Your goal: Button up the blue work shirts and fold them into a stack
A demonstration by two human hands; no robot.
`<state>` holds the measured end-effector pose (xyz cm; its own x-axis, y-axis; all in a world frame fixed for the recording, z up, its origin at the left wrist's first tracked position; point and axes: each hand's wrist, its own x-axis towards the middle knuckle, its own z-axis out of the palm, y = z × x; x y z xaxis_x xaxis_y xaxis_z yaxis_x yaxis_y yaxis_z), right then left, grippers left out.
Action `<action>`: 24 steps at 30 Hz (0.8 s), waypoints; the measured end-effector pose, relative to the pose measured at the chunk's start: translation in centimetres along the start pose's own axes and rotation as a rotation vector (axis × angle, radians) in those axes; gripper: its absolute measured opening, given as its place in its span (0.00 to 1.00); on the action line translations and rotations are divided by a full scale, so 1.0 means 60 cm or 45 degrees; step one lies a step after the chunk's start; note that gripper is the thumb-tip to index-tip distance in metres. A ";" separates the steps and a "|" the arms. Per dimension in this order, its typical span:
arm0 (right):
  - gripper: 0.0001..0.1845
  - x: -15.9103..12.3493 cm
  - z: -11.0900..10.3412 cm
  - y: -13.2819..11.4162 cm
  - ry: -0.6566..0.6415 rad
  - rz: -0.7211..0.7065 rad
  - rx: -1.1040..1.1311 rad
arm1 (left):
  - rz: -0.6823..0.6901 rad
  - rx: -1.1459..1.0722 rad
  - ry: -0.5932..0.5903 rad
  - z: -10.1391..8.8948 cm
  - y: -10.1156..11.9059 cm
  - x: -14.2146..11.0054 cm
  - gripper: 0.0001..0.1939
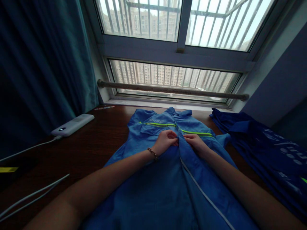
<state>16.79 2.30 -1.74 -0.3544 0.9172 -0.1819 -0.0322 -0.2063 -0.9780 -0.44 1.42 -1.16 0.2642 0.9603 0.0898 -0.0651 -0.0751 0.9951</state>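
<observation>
A blue work jacket (153, 182) with yellow-green chest stripes lies front up on the dark wooden surface, its collar toward the window. My left hand (166, 141), with a bracelet at the wrist, pinches the front placket near the chest, fingers curled. From the other side my right hand (195, 143) grips the edge of the same placket, its fingertips partly under the cloth. Both hands are close together just below the stripes. Whatever fastener lies between the fingers is hidden. A white cable (203, 193) runs down over the jacket's front from near the hands.
Folded darker blue clothing (261, 143) with white print lies at the right. On the left are a white power bank (73, 124) with a cable plugged in, loose white cables (33, 193) and a blue curtain (48, 64). A rail (172, 90) crosses the window behind.
</observation>
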 end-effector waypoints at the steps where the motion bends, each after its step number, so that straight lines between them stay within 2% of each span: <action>1: 0.21 -0.001 0.004 0.001 0.028 -0.007 0.001 | 0.002 0.011 0.008 0.001 0.002 -0.002 0.06; 4: 0.18 -0.001 0.013 0.002 0.110 -0.060 -0.001 | -0.037 0.046 0.049 0.007 0.011 -0.009 0.05; 6: 0.16 -0.001 0.018 0.004 0.178 -0.157 -0.096 | -0.109 0.020 0.062 0.011 0.017 -0.012 0.03; 11: 0.07 -0.010 0.035 0.008 0.360 -0.483 -0.741 | -0.257 -0.042 0.089 0.015 0.019 -0.015 0.14; 14: 0.05 -0.021 0.047 0.007 0.416 -0.545 -0.912 | -0.273 -0.066 0.131 0.015 0.013 -0.014 0.14; 19: 0.09 -0.024 0.054 0.006 0.398 -0.507 -0.780 | -0.308 -0.217 0.225 0.015 0.008 -0.014 0.11; 24: 0.14 -0.018 0.050 0.010 0.313 -0.441 -0.555 | -0.267 -0.252 0.246 0.014 0.011 -0.014 0.13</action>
<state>14.35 0.17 -1.84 -0.1636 0.9686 0.1871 0.2967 0.2291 -0.9271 0.10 0.36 -0.53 0.1054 0.9839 -0.1446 -0.2194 0.1649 0.9616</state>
